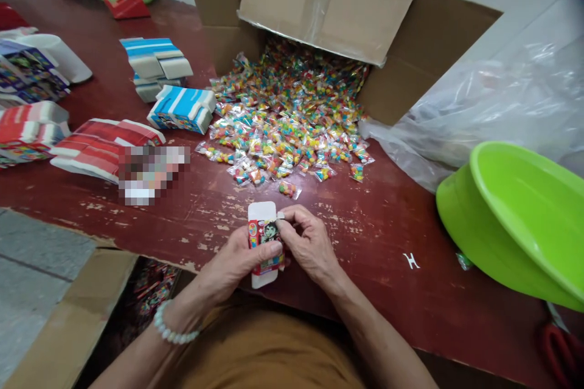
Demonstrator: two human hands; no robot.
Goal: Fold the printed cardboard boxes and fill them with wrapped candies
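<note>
1. The step in hand looks like squaring up or opening a small printed carton [266,232], held over the near edge of the tabletop [365,213], in front of the cardboard box [331,9] and well apart from it.
2. The left hand [236,255] grips the carton from its side, thumb across the printed front. The right hand [311,244] has thumb and forefinger closed in a pinch at the carton's upper corner, where a bit of white flap shows.
3. White flaps stick out at the carton's top and bottom, so neither end seems closed; whether anything is inside cannot be told.
4. Clear packets of coloured sweets [292,127] spill from the cardboard box's mouth towards the hands. Red cartons [104,146] and blue-striped cartons [180,109] lie in stacks to the box's left.
5. The next move seems to call for a steady left grip, not squeezing the card flat, while the right fingertips work the small flap without creasing it.
</note>
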